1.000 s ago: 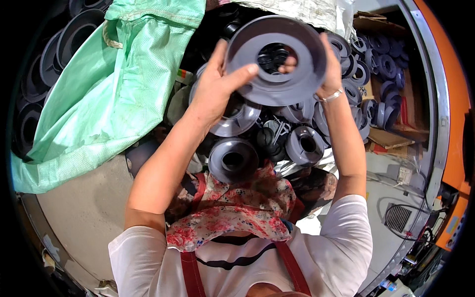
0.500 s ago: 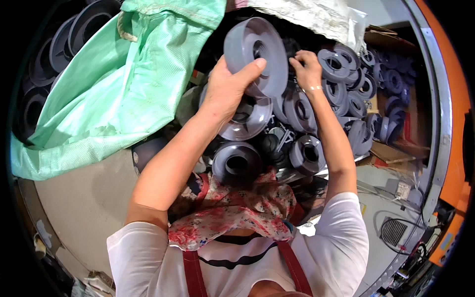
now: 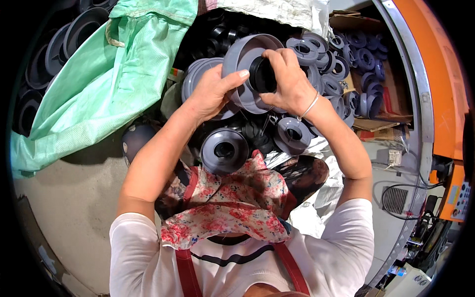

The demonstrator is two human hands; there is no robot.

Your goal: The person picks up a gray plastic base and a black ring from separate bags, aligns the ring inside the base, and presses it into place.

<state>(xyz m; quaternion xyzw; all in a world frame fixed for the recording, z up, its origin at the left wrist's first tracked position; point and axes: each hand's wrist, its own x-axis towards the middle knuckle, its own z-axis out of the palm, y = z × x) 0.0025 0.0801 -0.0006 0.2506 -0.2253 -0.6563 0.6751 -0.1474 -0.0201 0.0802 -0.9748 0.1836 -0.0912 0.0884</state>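
My left hand (image 3: pixel 210 92) grips a wide grey plastic cup-shaped part (image 3: pixel 236 59) by its side, thumb over the rim. Its hollow faces up toward me. A black ring (image 3: pixel 258 74) is between the fingers and thumb of my right hand (image 3: pixel 291 83), held at the middle of the grey part; whether it sits fully in the centre hole cannot be seen. Just below, a similar grey part (image 3: pixel 210 158) with a dark centre hole rests near my lap. Another grey flanged part (image 3: pixel 284 142) lies to its right.
A green woven sack (image 3: pixel 114 94) spreads across the left, with large grey rings (image 3: pixel 59 42) beyond it. Black rings (image 3: pixel 217 32) are heaped at the back under a white sack (image 3: pixel 282 12). Many grey parts lie in a cardboard box (image 3: pixel 396 94) at right, beside an orange machine (image 3: pixel 440 84).
My right hand has come from the pile to the grey part, bringing a black ring against its centre. My left hand has lowered and tilted the grey part slightly.
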